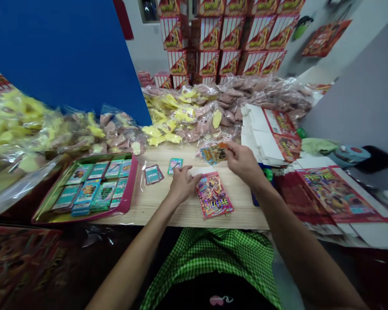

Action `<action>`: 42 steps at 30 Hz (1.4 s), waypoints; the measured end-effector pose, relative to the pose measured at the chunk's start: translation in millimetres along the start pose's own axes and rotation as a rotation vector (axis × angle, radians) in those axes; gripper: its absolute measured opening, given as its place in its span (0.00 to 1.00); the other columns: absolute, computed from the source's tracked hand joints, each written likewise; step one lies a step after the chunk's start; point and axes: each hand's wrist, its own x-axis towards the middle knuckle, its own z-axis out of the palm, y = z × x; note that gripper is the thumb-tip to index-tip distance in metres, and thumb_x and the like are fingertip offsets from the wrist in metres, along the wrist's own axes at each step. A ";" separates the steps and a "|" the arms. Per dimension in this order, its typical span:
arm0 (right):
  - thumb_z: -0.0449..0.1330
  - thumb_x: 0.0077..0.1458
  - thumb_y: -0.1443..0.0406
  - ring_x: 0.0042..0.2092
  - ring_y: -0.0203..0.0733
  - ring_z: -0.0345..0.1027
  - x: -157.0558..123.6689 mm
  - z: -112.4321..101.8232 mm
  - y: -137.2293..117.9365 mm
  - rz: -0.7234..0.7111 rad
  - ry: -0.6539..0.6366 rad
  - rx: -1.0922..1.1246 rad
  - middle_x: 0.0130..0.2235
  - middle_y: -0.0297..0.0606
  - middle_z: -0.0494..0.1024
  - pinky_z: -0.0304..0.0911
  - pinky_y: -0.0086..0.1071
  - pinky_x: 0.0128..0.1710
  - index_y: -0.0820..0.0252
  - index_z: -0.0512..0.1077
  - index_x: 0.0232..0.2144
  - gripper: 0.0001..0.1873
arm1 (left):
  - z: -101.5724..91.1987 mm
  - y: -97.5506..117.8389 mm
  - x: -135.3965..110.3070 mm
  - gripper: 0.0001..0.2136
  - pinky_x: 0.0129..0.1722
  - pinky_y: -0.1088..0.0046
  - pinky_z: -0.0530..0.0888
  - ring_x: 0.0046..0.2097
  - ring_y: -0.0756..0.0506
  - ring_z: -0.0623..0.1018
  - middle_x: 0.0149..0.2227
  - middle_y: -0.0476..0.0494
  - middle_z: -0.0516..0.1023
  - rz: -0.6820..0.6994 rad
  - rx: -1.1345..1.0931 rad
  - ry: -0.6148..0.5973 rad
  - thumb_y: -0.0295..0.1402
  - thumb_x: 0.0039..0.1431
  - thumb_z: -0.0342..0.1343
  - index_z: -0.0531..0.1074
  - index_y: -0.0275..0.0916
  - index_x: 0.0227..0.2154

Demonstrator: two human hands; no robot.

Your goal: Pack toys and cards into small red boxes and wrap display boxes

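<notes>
My right hand (pixel 242 165) pinches the edge of a printed orange-and-blue sheet or flat packet (pixel 214 154) and holds it over the table; its exact kind is unclear. My left hand (pixel 183 184) is low over the wooden table, fingers apart, its fingertips between a small stack of teal cards (pixel 175 165) and a colourful pink pouch (pixel 213 196). The pouch lies flat in front of me, its upper left corner by my left fingers. A second small card stack (pixel 154 174) sits further left, slightly fanned.
A pink-rimmed tray (pixel 133 185) with several stacks of cards stands at the left. Bagged yellow and brownish-pink plush items (pixel 194 114) line the back of the table (pixel 245 215). Flat printed cartons (pixel 258 129) are piled at the right. Red boxes (pixel 210 34) are stacked behind.
</notes>
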 end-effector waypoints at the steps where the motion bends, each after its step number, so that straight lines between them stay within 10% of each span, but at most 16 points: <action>1: 0.50 0.59 0.70 0.33 0.43 0.67 1.8 -7.1 3.5 -0.007 0.015 -0.036 0.30 0.39 0.75 0.58 0.33 0.35 0.61 0.73 0.35 0.11 | 5.6 -0.5 2.6 0.19 0.44 0.64 0.75 0.39 0.45 0.75 0.44 0.41 0.69 -0.004 0.040 -0.055 0.40 0.48 0.70 0.76 0.37 0.41; 9: 0.49 0.60 0.71 0.34 0.42 0.72 -7.7 -20.8 -9.9 -0.196 0.139 0.011 0.36 0.41 0.79 0.65 0.33 0.36 0.62 0.71 0.45 0.14 | -16.1 40.1 0.4 0.04 0.42 0.68 0.75 0.40 0.46 0.75 0.36 0.46 0.73 0.174 0.089 -0.314 0.30 0.59 0.61 0.74 0.38 0.29; 15: 0.48 0.58 0.74 0.41 0.46 0.73 -15.5 -24.3 -36.7 -0.597 0.149 -0.093 0.39 0.44 0.79 0.68 0.38 0.42 0.63 0.72 0.45 0.17 | -59.2 65.8 -13.7 0.06 0.43 0.67 0.73 0.43 0.45 0.74 0.38 0.47 0.72 0.523 0.238 -0.183 0.23 0.57 0.62 0.73 0.40 0.29; 19: 0.49 0.58 0.76 0.42 0.45 0.72 -18.0 -21.9 -46.9 -0.668 0.270 -0.075 0.41 0.43 0.78 0.68 0.37 0.43 0.62 0.72 0.47 0.18 | -65.5 55.4 -20.8 0.05 0.41 0.69 0.73 0.42 0.46 0.75 0.39 0.47 0.73 0.588 0.249 -0.169 0.24 0.59 0.61 0.73 0.41 0.30; 23: 0.49 0.57 0.76 0.35 0.44 0.67 -24.9 -10.3 -49.0 -0.804 0.125 -0.165 0.33 0.41 0.75 0.64 0.35 0.34 0.63 0.73 0.42 0.16 | -66.0 47.9 -25.8 0.05 0.45 0.68 0.74 0.46 0.46 0.75 0.44 0.45 0.73 0.644 0.222 -0.085 0.24 0.59 0.62 0.73 0.40 0.32; 29: 0.48 0.60 0.75 0.40 0.44 0.69 -28.9 -20.0 -51.1 -0.714 0.164 -0.132 0.39 0.42 0.78 0.65 0.37 0.41 0.63 0.73 0.47 0.18 | -64.0 45.3 -32.4 0.05 0.42 0.68 0.75 0.44 0.46 0.76 0.43 0.45 0.74 0.737 0.222 -0.047 0.24 0.61 0.60 0.73 0.40 0.34; 35: 0.48 0.63 0.75 0.38 0.46 0.67 -34.2 -16.4 -47.6 -0.820 -0.121 -0.268 0.36 0.43 0.74 0.64 0.38 0.38 0.63 0.73 0.44 0.15 | -61.4 37.0 -38.4 0.03 0.50 0.60 0.77 0.51 0.42 0.76 0.50 0.40 0.72 0.789 0.264 0.007 0.26 0.63 0.59 0.74 0.41 0.37; 42: 0.49 0.62 0.74 0.53 0.53 0.70 -61.5 0.3 -22.0 -0.756 0.097 -0.259 0.56 0.56 0.72 0.69 0.47 0.49 0.65 0.64 0.56 0.20 | -57.5 32.4 -43.7 0.04 0.51 0.61 0.76 0.52 0.43 0.76 0.49 0.40 0.74 0.743 0.162 0.062 0.27 0.63 0.60 0.75 0.41 0.39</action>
